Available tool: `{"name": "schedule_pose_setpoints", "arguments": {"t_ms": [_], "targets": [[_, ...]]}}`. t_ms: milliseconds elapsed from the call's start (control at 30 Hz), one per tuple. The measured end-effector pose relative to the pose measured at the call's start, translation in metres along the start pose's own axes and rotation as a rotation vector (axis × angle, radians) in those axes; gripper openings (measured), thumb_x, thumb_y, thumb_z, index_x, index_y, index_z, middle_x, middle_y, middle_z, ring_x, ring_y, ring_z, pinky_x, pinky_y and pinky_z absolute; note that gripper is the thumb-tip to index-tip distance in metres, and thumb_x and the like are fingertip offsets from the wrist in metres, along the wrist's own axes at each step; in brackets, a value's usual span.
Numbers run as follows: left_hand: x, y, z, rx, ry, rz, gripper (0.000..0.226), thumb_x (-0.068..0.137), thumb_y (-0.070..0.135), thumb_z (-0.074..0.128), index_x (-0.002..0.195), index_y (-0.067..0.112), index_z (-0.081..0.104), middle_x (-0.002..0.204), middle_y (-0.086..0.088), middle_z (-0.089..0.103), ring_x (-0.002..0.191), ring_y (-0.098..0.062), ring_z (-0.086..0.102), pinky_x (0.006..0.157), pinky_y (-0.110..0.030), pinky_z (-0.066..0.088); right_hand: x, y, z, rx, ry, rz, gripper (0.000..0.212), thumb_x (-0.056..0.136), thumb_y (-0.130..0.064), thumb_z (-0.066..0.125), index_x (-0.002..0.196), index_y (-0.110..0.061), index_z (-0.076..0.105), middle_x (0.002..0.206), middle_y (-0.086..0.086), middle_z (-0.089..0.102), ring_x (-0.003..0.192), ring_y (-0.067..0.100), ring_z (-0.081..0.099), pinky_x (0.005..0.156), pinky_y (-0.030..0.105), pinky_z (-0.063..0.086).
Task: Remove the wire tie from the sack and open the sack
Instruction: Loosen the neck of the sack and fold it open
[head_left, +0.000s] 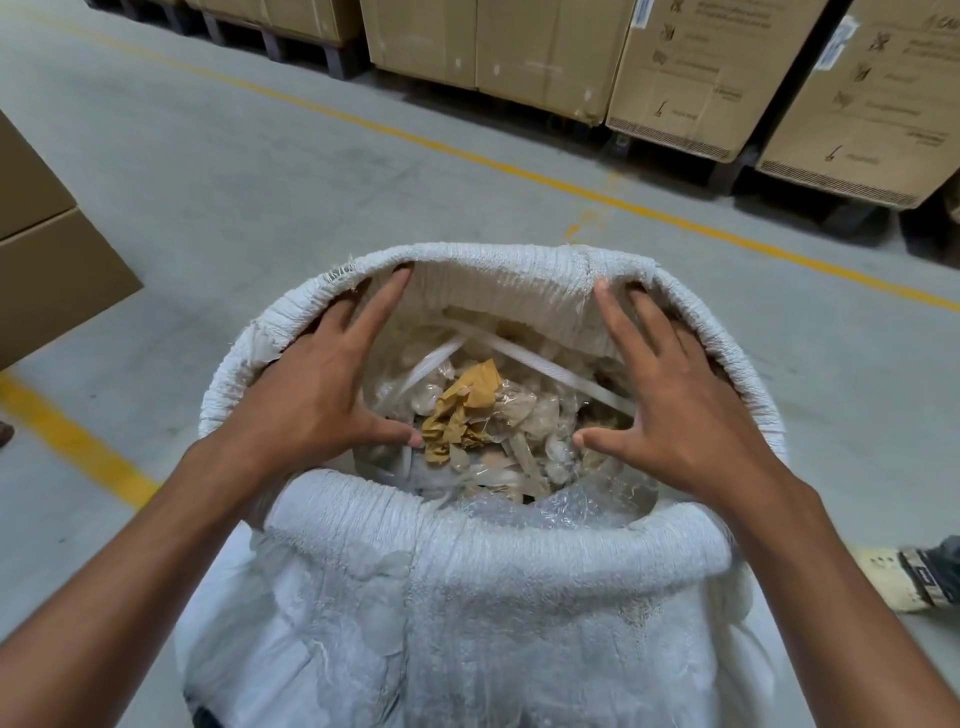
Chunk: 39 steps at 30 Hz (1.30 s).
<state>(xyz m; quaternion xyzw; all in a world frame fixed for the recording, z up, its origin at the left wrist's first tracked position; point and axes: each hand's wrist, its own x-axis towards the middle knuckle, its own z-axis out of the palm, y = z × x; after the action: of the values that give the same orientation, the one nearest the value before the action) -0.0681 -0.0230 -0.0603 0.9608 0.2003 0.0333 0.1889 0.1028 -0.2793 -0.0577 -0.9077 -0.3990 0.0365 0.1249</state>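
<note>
The printing on the cardboard boxes (691, 67) behind is showing too blurred to read. The white woven sack (467, 571) is standing open on the floor (260, 171), and the left hand (317, 384) and right hand (675, 395) are lying spread inside its rolled rim, fingers apart, gripping nothing. Inside, crumpled brown tape (462, 410), clear plastic wrap and white straps (550, 371) are lying together

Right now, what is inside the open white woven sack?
The white woven sack holds clear plastic wrapping, crumpled brown tape, white straps and bubble wrap. Deeper contents are covered.
</note>
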Motion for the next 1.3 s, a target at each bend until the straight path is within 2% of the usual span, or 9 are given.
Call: {"name": "schedule_pose_setpoints", "arguments": {"t_ms": [167, 300, 433, 633, 733, 833, 900, 1067, 1300], "targets": [[0.004, 0.002, -0.011, 0.113, -0.078, -0.025, 0.167, 0.044, 0.065, 0.099, 0.161, 0.053, -0.02, 0.167, -0.021, 0.029, 0.133, -0.045, 0.056, 0.108, -0.054, 0.05, 0.004, -0.001, -0.01, -0.032, -0.01, 0.018, 0.144, 0.067, -0.063, 0.087, 0.151, -0.058, -0.03, 0.175, -0.007, -0.017, 0.16, 0.038, 0.011, 0.115, 0.061, 0.038], [-0.01, 0.006, -0.022, 0.167, -0.22, 0.0, 0.17, 0.04, 0.077, 0.092, 0.159, 0.051, -0.027, 0.168, -0.025, 0.026, 0.141, -0.043, 0.049, 0.112, -0.049, 0.047, 0.001, 0.002, -0.021, -0.009, -0.055, 0.03, 0.15, 0.059, -0.07, 0.088, 0.149, -0.06, -0.032, 0.173, -0.007, -0.023, 0.16, 0.04, 0.005, 0.119, 0.064, 0.028], [-0.018, 0.012, -0.027, 0.141, -0.178, 0.007, 0.171, 0.04, 0.078, 0.092, 0.162, 0.047, -0.024, 0.16, -0.018, 0.037, 0.133, -0.039, 0.055, 0.108, -0.048, 0.05, -0.004, -0.002, -0.026, 0.02, -0.05, 0.028, 0.148, 0.06, -0.07, 0.088, 0.15, -0.061, -0.029, 0.174, -0.007, -0.022, 0.161, 0.039, 0.003, 0.12, 0.066, 0.025], [-0.013, 0.008, -0.022, 0.146, -0.127, 0.038, 0.167, 0.044, 0.076, 0.093, 0.163, 0.047, -0.022, 0.165, -0.015, 0.033, 0.137, -0.035, 0.055, 0.108, -0.048, 0.051, -0.006, -0.008, -0.009, 0.068, -0.023, 0.036, 0.14, 0.067, -0.067, 0.085, 0.151, -0.061, -0.027, 0.172, -0.011, -0.024, 0.161, 0.033, 0.0, 0.121, 0.063, 0.023], [-0.004, 0.005, -0.012, 0.134, -0.077, 0.04, 0.155, 0.057, 0.061, 0.095, 0.165, 0.048, -0.015, 0.169, -0.008, 0.033, 0.136, -0.033, 0.057, 0.107, -0.043, 0.05, 0.003, -0.001, 0.005, 0.063, 0.011, 0.002, 0.123, 0.08, -0.058, 0.079, 0.156, -0.058, -0.017, 0.175, -0.008, -0.011, 0.161, 0.029, 0.007, 0.121, 0.059, 0.027], [0.006, 0.005, -0.006, 0.098, 0.026, 0.061, 0.138, 0.07, 0.044, 0.094, 0.168, 0.046, -0.004, 0.173, -0.002, 0.033, 0.147, -0.029, 0.05, 0.117, -0.043, 0.043, 0.016, 0.01, 0.011, 0.154, 0.139, -0.042, 0.098, 0.091, -0.043, 0.072, 0.164, -0.044, 0.008, 0.172, -0.003, 0.021, 0.157, 0.023, 0.024, 0.123, 0.049, 0.032], [0.013, 0.004, -0.001, 0.081, 0.075, 0.053, 0.125, 0.076, 0.04, 0.09, 0.168, 0.045, 0.006, 0.167, -0.002, 0.044, 0.141, -0.027, 0.055, 0.113, -0.042, 0.046, 0.025, 0.01, 0.013, 0.212, 0.178, -0.059, 0.086, 0.094, -0.037, 0.068, 0.164, -0.036, 0.02, 0.165, -0.002, 0.035, 0.151, 0.02, 0.034, 0.121, 0.042, 0.034], [0.031, 0.013, 0.005, -0.003, 0.081, -0.02, 0.1, 0.087, 0.039, 0.082, 0.166, 0.042, 0.022, 0.159, -0.001, 0.055, 0.127, -0.027, 0.064, 0.102, -0.046, 0.054, 0.036, 0.013, 0.012, 0.214, 0.145, -0.047, 0.069, 0.098, -0.029, 0.067, 0.159, -0.031, 0.035, 0.149, 0.0, 0.048, 0.138, 0.019, 0.044, 0.106, 0.026, 0.032], [0.043, 0.043, -0.03, -0.036, -0.03, -0.149, 0.064, 0.093, 0.039, 0.076, 0.15, 0.036, 0.048, 0.147, 0.0, 0.066, 0.117, -0.029, 0.071, 0.1, -0.051, 0.057, 0.051, 0.005, -0.039, 0.253, -0.019, 0.03, 0.067, 0.098, -0.031, 0.066, 0.158, -0.033, 0.036, 0.13, -0.001, 0.056, 0.105, 0.016, 0.056, 0.086, 0.029, 0.039]]}}
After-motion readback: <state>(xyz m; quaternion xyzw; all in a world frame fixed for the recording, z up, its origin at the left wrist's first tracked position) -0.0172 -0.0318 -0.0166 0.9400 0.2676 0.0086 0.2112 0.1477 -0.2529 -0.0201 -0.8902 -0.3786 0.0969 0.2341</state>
